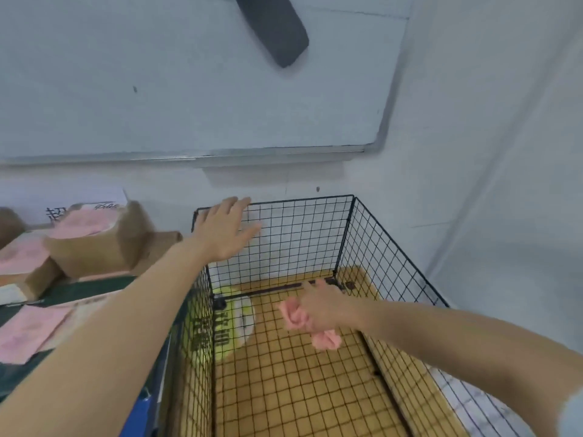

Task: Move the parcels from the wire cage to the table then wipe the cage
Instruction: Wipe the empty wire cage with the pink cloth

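A black wire cage stands against the wall, its mesh floor showing a yellowish surface beneath and no parcels inside. My left hand reaches over its far left corner with fingers straight, at the top rail. My right hand is inside the cage near the back bottom edge, gripping a crumpled pink cloth. Brown cardboard parcels with pink labels sit on the table to the left of the cage.
A whiteboard hangs on the wall above, with a dark eraser stuck to it. A round yellow-green and white item shows through the cage's left mesh. White wall closes the right side.
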`<state>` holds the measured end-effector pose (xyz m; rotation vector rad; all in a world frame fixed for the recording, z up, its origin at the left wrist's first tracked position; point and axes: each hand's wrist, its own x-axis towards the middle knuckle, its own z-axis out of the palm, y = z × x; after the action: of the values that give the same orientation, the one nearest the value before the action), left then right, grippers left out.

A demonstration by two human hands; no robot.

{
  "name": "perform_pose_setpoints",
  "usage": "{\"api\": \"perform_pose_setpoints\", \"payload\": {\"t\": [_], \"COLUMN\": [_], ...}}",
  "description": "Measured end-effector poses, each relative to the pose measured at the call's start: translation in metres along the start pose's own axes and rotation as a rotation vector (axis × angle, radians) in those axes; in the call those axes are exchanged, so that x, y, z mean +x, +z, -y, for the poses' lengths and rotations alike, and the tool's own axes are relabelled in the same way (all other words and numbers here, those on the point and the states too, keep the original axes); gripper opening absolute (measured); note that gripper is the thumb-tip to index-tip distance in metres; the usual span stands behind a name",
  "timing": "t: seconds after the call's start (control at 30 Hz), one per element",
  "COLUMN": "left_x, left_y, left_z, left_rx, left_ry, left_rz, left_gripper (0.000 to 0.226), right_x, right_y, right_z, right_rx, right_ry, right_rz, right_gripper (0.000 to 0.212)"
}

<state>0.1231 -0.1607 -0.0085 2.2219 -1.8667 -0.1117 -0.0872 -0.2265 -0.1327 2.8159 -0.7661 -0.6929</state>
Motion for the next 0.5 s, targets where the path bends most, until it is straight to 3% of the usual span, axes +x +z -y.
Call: {"api": "perform_pose_setpoints", "payload": {"t": [0.1,0.2,0.37,0.5], "left_x": [0.027,0.05,0.073,0.077], "left_y": [0.021,0.039,0.052,0.064], "left_z": [-0.005,-0.007,-0.008,-0.009], "left_rx": [-0.047,-0.041,0.006,0.014], "left_ry": [0.074,0.087,0.05,0.043], "left_rz": [-0.004,0.007,-0.121,-0.179], "left_gripper": [0.066,0.067,0.063,0.06], "right_x": [-0.005,-0.012,-0.019,-0.01], "right_y": [0.005,0.002,-0.014,-0.017], "right_z": [-0.031,-0.056,-0.083,-0.094], "right_rx": [-0.085,-0.134,-0.03,-0.031], "right_ry": [0.103,0.09,0.199,0.231], "right_rz": [0.01,-0.01,-0.019,-0.016], "right_gripper": [0.035,0.028,0.045,0.04]}}
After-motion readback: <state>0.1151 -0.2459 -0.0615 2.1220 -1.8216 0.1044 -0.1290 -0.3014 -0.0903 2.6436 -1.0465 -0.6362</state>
